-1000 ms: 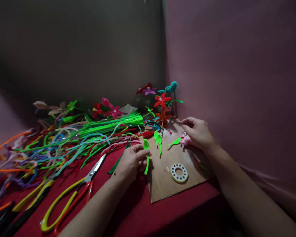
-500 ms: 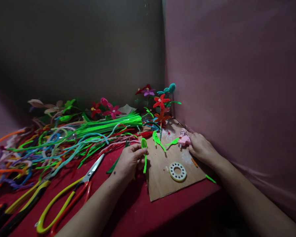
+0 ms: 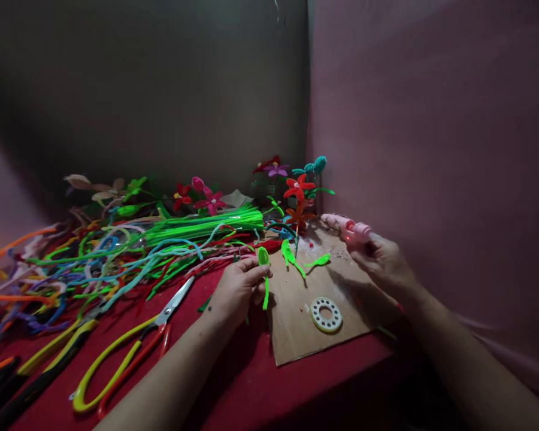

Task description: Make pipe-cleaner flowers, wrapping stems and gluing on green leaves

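Observation:
My left hand (image 3: 238, 284) pinches a bright green pipe-cleaner leaf (image 3: 263, 257) between thumb and fingers, its stem hanging down by the left edge of the board (image 3: 291, 341). My right hand (image 3: 384, 260) is wrapped round a pink hot glue gun (image 3: 359, 231), raised above the board's right side with its nozzle end pointing left and away. A small orange-red light glows on the gun. Two more green leaf pieces, one folded (image 3: 291, 257) and one flatter (image 3: 321, 260), lie on the board between my hands. A white ring with holes (image 3: 317, 315) rests nearer me.
Yellow-and-red-handled scissors (image 3: 112, 353) and yellow-black pliers (image 3: 58, 353) lie on the red cloth (image 3: 233, 383) at left. Loose pipe cleaners (image 3: 130, 263) and a green bundle (image 3: 206, 224) spread behind them. Pipe-cleaner flowers (image 3: 299, 187) stand at the back, near the pink wall (image 3: 431, 149).
My right hand has lifted the glue gun off the board and turned it, moving it right and up. My left hand keeps the leaf in nearly the same place. The view shifts slightly.

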### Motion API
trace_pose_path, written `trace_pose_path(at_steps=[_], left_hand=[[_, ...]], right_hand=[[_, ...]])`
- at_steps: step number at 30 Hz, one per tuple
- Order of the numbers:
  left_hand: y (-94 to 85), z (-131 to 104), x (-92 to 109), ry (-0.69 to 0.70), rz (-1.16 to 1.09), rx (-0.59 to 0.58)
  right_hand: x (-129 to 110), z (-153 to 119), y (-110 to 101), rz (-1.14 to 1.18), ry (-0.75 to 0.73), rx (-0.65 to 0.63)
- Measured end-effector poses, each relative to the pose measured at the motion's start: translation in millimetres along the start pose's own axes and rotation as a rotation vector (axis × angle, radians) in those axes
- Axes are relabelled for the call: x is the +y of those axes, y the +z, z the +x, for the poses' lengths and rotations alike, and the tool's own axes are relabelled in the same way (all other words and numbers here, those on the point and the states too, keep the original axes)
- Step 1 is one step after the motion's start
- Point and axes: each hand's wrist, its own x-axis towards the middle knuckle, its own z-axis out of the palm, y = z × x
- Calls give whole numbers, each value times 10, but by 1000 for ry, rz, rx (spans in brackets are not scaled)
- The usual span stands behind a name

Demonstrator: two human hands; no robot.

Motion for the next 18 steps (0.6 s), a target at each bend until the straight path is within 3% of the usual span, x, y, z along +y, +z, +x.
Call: trace_pose_path(at_steps=[3, 5, 8, 12, 18], left_hand=[[-31, -14, 61, 35, -42, -13], [-61, -20, 93, 63, -96, -15], [-113, -22, 119, 100, -168, 13], [-162, -24, 137, 97, -190, 38], [-173, -18, 143, 85, -122, 5]], right_hand=[[-239, 71, 52, 342, 146, -130], [-374, 158, 138, 496, 157, -118], [-479, 284, 319, 611, 164, -207], [-408, 320, 540, 647, 119, -356], [-195, 188, 627, 734, 190, -392]])
